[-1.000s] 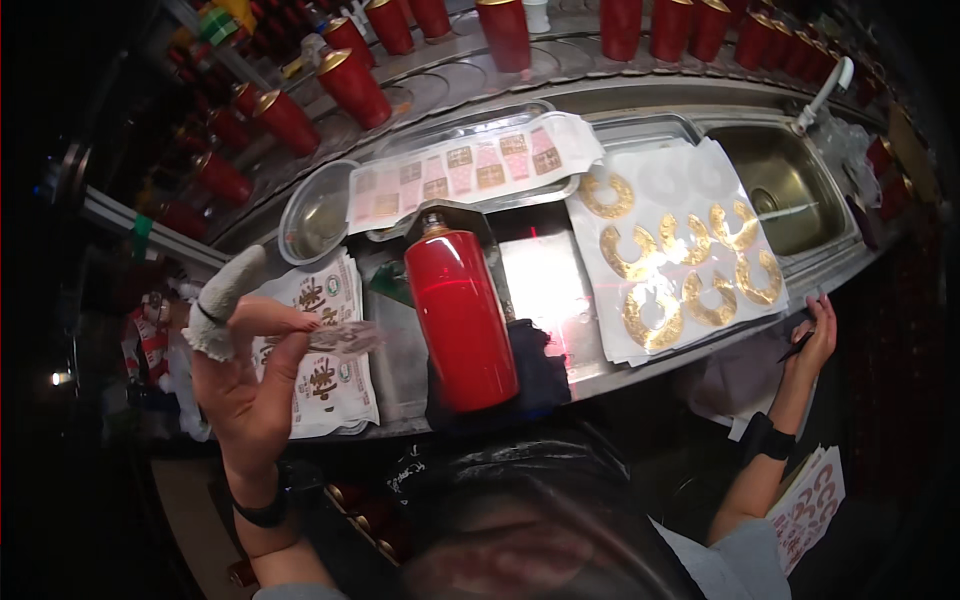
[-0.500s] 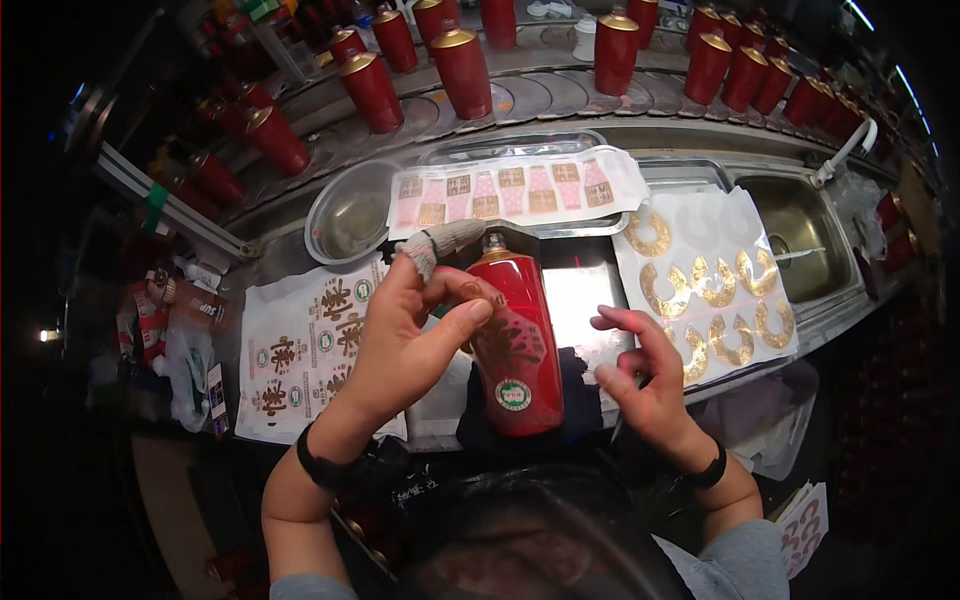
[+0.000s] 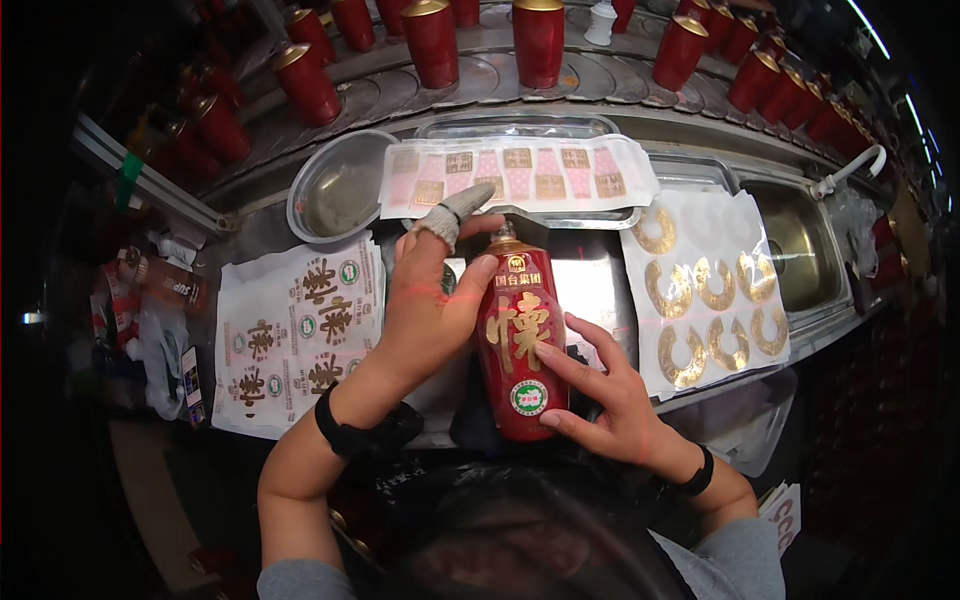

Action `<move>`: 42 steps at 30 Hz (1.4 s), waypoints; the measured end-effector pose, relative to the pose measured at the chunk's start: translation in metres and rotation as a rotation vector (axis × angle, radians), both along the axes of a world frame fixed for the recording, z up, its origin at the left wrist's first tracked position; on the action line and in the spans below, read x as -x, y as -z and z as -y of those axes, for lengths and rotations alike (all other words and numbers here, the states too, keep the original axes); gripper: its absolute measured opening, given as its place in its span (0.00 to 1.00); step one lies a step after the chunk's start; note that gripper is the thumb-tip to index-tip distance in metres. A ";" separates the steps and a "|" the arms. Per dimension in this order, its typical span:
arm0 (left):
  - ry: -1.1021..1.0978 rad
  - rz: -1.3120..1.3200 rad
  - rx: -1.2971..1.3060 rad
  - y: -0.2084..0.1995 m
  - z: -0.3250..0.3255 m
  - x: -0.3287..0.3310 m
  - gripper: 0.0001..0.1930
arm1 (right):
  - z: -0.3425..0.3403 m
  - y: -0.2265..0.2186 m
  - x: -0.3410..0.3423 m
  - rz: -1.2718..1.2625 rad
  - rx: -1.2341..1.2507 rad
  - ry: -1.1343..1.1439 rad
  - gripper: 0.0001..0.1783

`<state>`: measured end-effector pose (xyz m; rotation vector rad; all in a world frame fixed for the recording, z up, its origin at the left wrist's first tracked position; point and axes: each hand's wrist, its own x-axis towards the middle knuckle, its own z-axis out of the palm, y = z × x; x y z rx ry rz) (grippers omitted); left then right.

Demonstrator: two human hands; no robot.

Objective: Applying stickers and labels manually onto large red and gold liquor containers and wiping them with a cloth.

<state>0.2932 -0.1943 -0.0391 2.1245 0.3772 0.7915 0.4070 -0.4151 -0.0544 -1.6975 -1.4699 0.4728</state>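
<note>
A glossy red bottle [image 3: 500,375] leans back in front of me, its narrow neck away from me. Gold characters [image 3: 518,328] and a round green-and-white emblem [image 3: 529,397] lie on its front. My left hand [image 3: 435,300] grips the bottle at the shoulder, thumb on the front and fingers by the neck. A knitted finger cover [image 3: 450,215] sits on one of its fingers, pointing away. My right hand [image 3: 615,405] lies against the bottle's lower right side, fingers apart, one fingertip on the gold characters and the thumb beside the emblem.
Decal sheets lie around: dark characters [image 3: 290,335] on the left, pink and gold pieces [image 3: 515,180] behind, gold arcs [image 3: 710,300] on the right. A clear bowl [image 3: 340,185] stands back left. Beyond runs a conveyor [image 3: 485,100] with red bottles. A sink [image 3: 805,260] is at right.
The loose clear decal film my left hand held over the bottle now lies on its front, gold characters showing. My right hand has moved in from the side to touch the bottle. Conveyor bottles shifted.
</note>
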 end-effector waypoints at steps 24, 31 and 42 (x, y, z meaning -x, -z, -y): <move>0.271 0.143 0.310 0.052 0.064 0.060 0.47 | -0.012 0.011 -0.019 -0.346 0.059 -0.050 0.39; 0.324 0.146 0.529 0.054 0.065 0.061 0.50 | -0.021 0.013 -0.018 -0.154 -0.150 -0.133 0.37; 0.346 0.116 0.602 0.062 0.059 0.064 0.50 | -0.024 0.009 -0.020 -0.034 -0.114 -0.110 0.36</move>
